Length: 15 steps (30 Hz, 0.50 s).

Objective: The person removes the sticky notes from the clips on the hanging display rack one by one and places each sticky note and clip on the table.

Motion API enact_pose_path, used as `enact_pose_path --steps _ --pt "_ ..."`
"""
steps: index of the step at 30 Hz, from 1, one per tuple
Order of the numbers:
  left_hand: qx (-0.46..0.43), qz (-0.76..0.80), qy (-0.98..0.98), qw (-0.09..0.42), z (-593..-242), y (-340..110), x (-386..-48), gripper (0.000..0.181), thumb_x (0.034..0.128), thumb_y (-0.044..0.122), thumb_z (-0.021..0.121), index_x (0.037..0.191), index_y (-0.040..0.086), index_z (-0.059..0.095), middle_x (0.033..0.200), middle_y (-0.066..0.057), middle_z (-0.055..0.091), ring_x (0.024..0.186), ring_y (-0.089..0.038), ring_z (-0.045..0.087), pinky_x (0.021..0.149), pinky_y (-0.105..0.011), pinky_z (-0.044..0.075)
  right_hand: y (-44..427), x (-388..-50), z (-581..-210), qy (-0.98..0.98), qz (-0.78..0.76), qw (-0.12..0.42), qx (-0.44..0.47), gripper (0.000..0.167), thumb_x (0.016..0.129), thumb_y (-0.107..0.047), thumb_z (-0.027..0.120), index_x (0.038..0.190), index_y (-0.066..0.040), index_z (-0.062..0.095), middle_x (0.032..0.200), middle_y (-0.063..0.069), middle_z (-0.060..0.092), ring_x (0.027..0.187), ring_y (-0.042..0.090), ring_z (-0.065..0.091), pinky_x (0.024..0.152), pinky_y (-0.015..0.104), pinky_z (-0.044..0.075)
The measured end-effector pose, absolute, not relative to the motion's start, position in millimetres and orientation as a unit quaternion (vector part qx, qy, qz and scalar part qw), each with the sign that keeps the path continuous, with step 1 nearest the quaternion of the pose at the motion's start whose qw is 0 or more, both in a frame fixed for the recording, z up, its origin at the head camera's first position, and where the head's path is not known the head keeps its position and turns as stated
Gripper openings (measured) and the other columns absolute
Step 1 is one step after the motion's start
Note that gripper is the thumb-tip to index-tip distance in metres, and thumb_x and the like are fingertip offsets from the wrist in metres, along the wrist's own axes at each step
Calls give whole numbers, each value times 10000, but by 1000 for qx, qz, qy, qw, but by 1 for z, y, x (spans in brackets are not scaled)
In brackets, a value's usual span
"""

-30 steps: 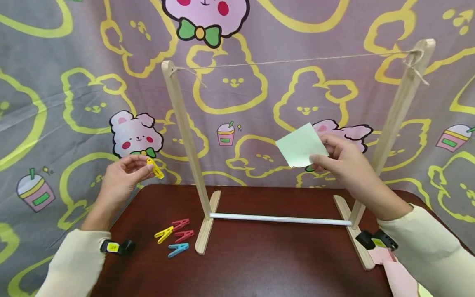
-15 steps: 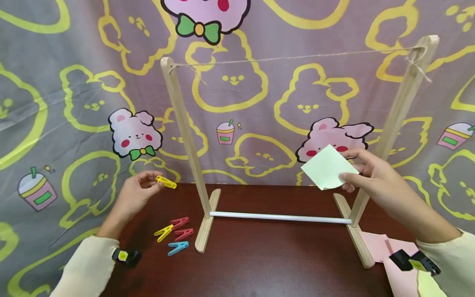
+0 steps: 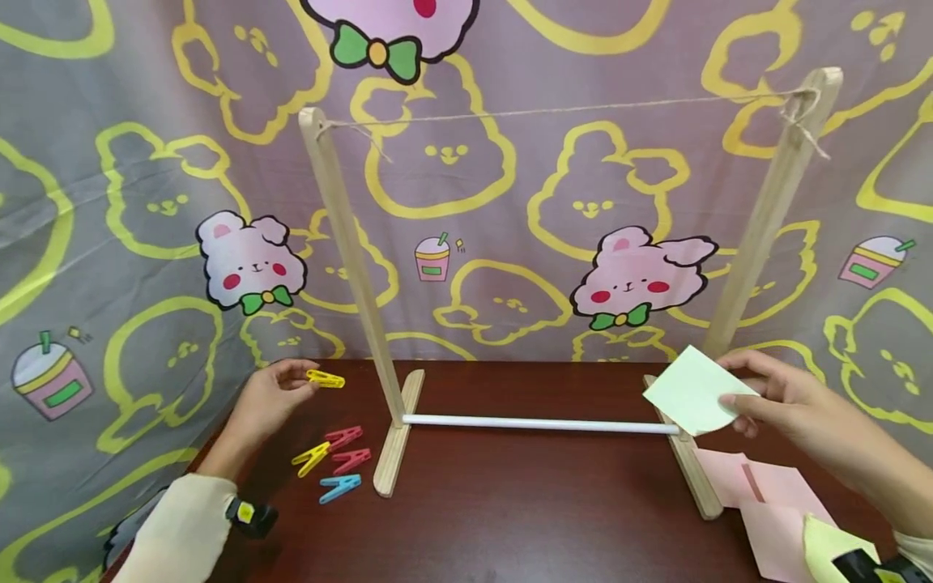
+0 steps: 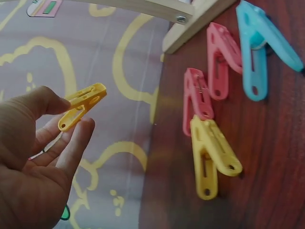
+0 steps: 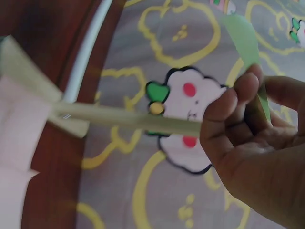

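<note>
My left hand (image 3: 270, 403) pinches a yellow clothespin (image 3: 325, 379) between thumb and fingers, above the table's left side. In the left wrist view the same clothespin (image 4: 82, 106) lies across the fingertips. A pale green paper square (image 3: 696, 392) is held at its right side by my right hand (image 3: 783, 405), in front of the rack's right foot. The right wrist view shows that paper (image 5: 244, 40) edge-on and curved, with the hand's fingers (image 5: 221, 112) curled about it. Below my left hand lie another yellow clothespin (image 3: 311, 459), two red clothespins (image 3: 352, 461) and a blue clothespin (image 3: 340, 488).
A wooden rack with a left post (image 3: 353, 259) and right post (image 3: 768, 210) stands on the dark table (image 3: 539, 518). Twine (image 3: 554, 108) spans its top, a white rod (image 3: 539, 423) its base. Pink papers (image 3: 776, 538) and a yellow-green paper (image 3: 838, 551) lie at right.
Both hands have come lower. The right hand has carried the green paper right and down, away from mid-rack; the left has lowered the clothespin, which now lies nearly level.
</note>
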<state>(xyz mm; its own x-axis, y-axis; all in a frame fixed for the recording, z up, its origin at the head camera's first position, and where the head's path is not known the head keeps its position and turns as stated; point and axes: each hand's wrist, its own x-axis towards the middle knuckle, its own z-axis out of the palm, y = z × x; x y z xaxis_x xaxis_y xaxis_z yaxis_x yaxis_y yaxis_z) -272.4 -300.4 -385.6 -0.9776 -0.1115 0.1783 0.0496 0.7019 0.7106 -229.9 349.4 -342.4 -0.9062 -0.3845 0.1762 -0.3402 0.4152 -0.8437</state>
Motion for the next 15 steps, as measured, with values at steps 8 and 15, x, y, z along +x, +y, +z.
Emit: enact_pose_path --steps 8,15 --pt "52 -388 -917 84 -397 -300 -274 369 968 81 708 1293 -60 601 1264 -302 648 1135 -416 684 808 -341 616 390 -232 -370 827 -508 108 -213 296 1080 -3 490 1242 -225 600 888 -50 722 709 138 645 627 288 550" --pt "56 -389 -917 66 -406 -298 -270 358 980 72 702 1303 -44 603 1293 -298 650 1174 -418 680 873 -389 621 417 -238 -379 864 -459 88 -189 153 1064 -14 532 1106 -111 643 839 -75 682 705 189 629 646 289 548"
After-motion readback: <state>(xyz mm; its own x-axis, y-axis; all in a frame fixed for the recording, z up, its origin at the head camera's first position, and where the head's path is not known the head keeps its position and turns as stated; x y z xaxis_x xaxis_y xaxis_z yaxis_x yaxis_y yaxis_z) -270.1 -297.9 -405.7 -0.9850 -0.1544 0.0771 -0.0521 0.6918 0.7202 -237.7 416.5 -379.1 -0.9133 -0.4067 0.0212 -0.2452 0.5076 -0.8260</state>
